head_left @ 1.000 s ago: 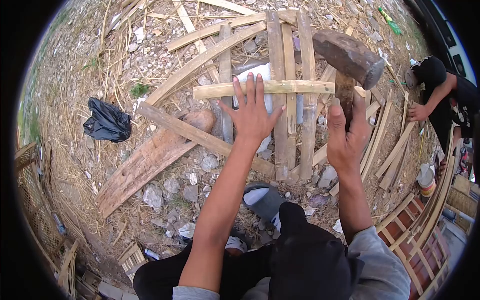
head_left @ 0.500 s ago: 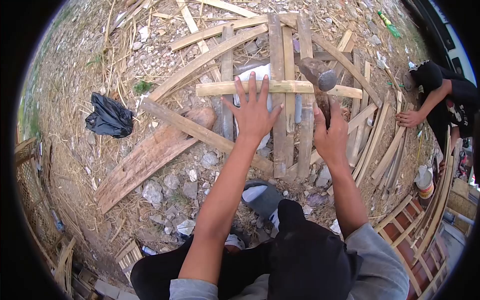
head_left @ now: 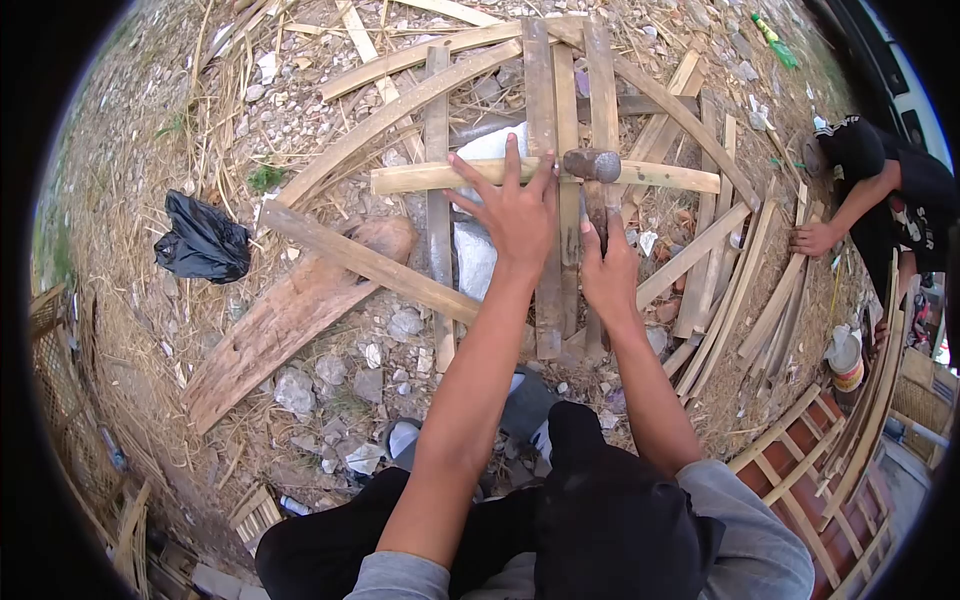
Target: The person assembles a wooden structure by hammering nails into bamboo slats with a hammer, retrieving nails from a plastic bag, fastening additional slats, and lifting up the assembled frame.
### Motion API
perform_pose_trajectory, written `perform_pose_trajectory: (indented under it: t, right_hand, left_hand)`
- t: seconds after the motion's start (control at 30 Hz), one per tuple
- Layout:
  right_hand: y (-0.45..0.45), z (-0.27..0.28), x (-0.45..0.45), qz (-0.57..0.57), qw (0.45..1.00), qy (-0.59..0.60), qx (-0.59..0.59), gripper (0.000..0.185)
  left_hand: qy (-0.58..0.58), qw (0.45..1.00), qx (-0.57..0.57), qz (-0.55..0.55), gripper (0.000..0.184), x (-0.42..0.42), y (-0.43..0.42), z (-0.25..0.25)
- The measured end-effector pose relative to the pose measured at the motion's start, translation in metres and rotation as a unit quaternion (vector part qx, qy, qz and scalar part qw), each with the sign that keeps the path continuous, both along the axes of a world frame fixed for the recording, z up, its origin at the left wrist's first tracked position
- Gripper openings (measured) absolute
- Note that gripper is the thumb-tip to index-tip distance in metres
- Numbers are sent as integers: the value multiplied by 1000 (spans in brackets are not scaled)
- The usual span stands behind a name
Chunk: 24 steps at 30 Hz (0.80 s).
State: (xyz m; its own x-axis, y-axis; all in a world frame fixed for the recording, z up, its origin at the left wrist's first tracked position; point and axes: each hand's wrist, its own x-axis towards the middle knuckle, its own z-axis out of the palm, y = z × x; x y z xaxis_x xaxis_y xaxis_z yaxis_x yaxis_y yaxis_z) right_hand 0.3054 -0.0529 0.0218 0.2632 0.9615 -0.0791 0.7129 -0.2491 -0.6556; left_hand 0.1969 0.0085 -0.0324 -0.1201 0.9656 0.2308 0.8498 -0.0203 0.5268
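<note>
My left hand [head_left: 510,222] lies with fingers spread over a pale wooden slat [head_left: 412,178] that runs crosswise over several upright slats. In my right hand [head_left: 610,272] is a hammer [head_left: 594,166], its dark handle gripped and its metal head over the crosswise slat, just right of my left fingers. Whether the head touches the wood I cannot tell; a nail is not visible. Beneath the crosswise slat stand a weathered upright slat [head_left: 540,90] and another upright slat [head_left: 601,70]. A white block [head_left: 476,262] shows partly behind my left hand.
A thick wooden plank [head_left: 270,320] lies on stony ground at left, near a black plastic bag [head_left: 202,236]. Curved slats [head_left: 400,112] form an arch at the back. At right, another person's hand [head_left: 816,239] touches slats. A bucket [head_left: 846,360] and a lattice [head_left: 800,470] stand nearby.
The hammer has swung from a tilted, nearer-to-camera position down and left to the crosswise slat. My left hand has shifted slightly right along that slat. The whole view has moved a little.
</note>
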Motion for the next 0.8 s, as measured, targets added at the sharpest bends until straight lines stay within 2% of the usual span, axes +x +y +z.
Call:
perform_pose_trajectory:
  t: [0.13, 0.3, 0.33, 0.53, 0.63, 0.7, 0.8]
  right_hand:
    - [0, 12, 3, 15, 999, 15, 47, 40]
    - [4, 54, 10, 51, 996, 13, 78, 42]
    - [7, 52, 12, 69, 991, 16, 115, 41]
    - [4, 36, 7, 109, 992, -65, 1, 38]
    - [7, 64, 2, 98, 994, -38, 28, 38]
    - [12, 87, -1, 85, 991, 0, 105, 38]
    - [7, 85, -2, 69, 984, 50, 156, 38]
  left_hand:
    - [7, 1000, 5, -2, 27, -2, 3, -1]
    - [4, 1000, 25, 3, 26, 0, 3, -3]
    - [1, 1000, 22, 3, 25, 0, 3, -2]
    - [-15, 1000, 19, 1, 24, -1, 2, -3]
    - [1, 1000, 29, 5, 22, -2, 0, -2]
    - [7, 999, 45, 6, 22, 0, 3, -3]
    - [8, 999, 50, 10, 22, -1, 3, -3]
